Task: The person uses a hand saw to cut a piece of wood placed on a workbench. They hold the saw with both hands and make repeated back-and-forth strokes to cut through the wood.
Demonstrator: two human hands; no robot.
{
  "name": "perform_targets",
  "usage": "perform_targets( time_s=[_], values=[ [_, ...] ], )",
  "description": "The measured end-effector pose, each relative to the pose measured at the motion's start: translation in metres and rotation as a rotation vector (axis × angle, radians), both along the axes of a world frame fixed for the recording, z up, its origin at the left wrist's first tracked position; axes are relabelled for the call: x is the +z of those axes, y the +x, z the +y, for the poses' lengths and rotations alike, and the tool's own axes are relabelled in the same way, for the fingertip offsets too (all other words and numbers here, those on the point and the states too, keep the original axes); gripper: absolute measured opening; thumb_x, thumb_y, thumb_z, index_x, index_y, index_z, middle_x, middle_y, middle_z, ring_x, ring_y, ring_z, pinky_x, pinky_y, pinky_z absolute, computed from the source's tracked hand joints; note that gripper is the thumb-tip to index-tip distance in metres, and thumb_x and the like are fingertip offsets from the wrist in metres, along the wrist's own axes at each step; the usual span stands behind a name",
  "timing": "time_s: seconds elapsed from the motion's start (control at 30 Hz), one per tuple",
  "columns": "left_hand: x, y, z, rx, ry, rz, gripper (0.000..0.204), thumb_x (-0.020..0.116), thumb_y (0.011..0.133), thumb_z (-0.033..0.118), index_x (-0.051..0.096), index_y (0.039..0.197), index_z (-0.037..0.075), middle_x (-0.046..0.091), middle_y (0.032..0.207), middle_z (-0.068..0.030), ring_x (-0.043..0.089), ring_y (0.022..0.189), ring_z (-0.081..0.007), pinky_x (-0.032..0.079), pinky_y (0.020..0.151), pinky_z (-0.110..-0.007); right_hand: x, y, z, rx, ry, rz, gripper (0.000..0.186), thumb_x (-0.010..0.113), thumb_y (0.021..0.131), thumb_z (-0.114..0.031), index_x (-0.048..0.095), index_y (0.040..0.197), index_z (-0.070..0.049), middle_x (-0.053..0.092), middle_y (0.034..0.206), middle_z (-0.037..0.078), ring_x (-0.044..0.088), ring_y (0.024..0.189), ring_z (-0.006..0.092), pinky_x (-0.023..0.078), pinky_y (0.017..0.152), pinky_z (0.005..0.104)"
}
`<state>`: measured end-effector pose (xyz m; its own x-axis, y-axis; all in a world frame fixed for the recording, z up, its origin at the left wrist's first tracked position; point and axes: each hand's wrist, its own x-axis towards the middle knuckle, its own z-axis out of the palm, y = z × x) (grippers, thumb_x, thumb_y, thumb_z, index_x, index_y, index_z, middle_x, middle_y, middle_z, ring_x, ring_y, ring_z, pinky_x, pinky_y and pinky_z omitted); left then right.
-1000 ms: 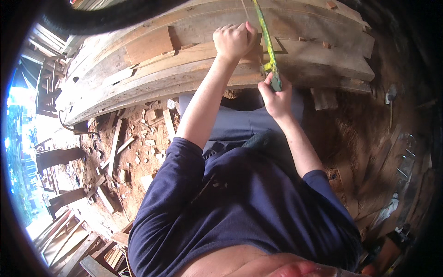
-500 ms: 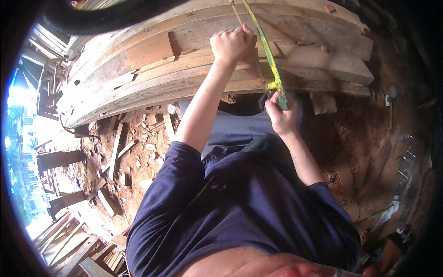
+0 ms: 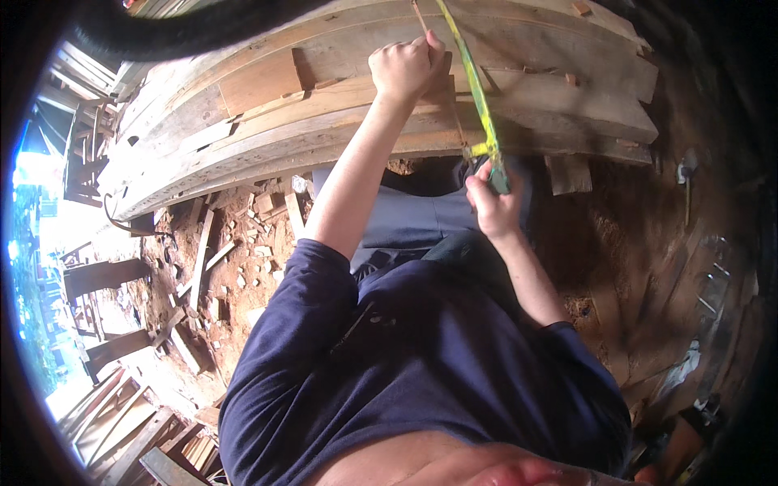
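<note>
My right hand [image 3: 496, 206] is closed around the green handle of a bow saw [image 3: 478, 101] with a yellow-green frame. The saw points away from me across the boards, its thin blade running along the left side of the frame. My left hand [image 3: 401, 69] is a closed fist with the thumb up, just left of the blade. It grips a brown piece of wood [image 3: 439, 91], mostly hidden beneath the fist. Where the blade passes near the left hand, I cannot tell whether it touches the wood. Below both hands lie stacked long boards [image 3: 340, 121].
A flat board offcut [image 3: 263, 81] lies on the stack to the left. Small wood scraps [image 3: 263, 251] litter the brown ground at the left, with sticks [image 3: 203, 259] among them. A short wood block [image 3: 569, 176] sits under the boards' near edge. A dark curved shape [image 3: 186, 31] crosses the top left.
The far end of the saw has swung slightly right, while its handle stays nearly in place. My left hand has shifted a little; both hands keep their grip.
</note>
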<state>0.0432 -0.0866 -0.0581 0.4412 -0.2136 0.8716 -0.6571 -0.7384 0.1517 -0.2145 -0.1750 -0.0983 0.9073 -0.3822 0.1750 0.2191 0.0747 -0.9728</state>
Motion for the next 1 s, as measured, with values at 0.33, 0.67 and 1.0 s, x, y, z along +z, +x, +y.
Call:
perform_targets(
  time_s=[0.33,0.67,1.0],
  values=[
    [-0.001,0.014,0.003,0.073,0.064,0.006,0.043,0.063,0.094,0.027,0.058,0.053,0.016,0.053,0.043,-0.0054,0.056,0.037,-0.0266,0.045,0.039,-0.039,0.011,0.043,0.007,0.005,-0.198,-0.027,0.021,0.07,0.091,-0.005,0.054,0.078,-0.009,0.052,0.065,-0.005,0.049,0.061,0.0044,0.04,0.057,0.0252],
    [-0.006,-0.012,0.001,-0.054,-0.032,-0.148,0.041,0.066,0.09,0.025,0.054,0.051,0.017,0.055,0.044,-0.0043,0.059,0.039,-0.025,0.047,0.041,-0.038,0.012,0.06,-0.013,-0.016,-0.34,-0.012,0.015,0.071,0.086,-0.009,0.057,0.08,-0.007,0.06,0.067,0.002,0.058,0.063,0.0119,0.045,0.058,0.0345],
    [-0.009,0.008,-0.007,0.111,0.034,-0.041,0.045,0.063,0.093,0.03,0.06,0.05,0.017,0.056,0.044,-0.0054,0.058,0.037,-0.0263,0.045,0.038,-0.039,0.005,-0.016,-0.011,-0.012,-0.039,0.058,0.02,0.075,0.089,-0.008,0.056,0.081,-0.008,0.056,0.068,-0.001,0.054,0.065,0.0091,0.046,0.063,0.0307]
  ],
)
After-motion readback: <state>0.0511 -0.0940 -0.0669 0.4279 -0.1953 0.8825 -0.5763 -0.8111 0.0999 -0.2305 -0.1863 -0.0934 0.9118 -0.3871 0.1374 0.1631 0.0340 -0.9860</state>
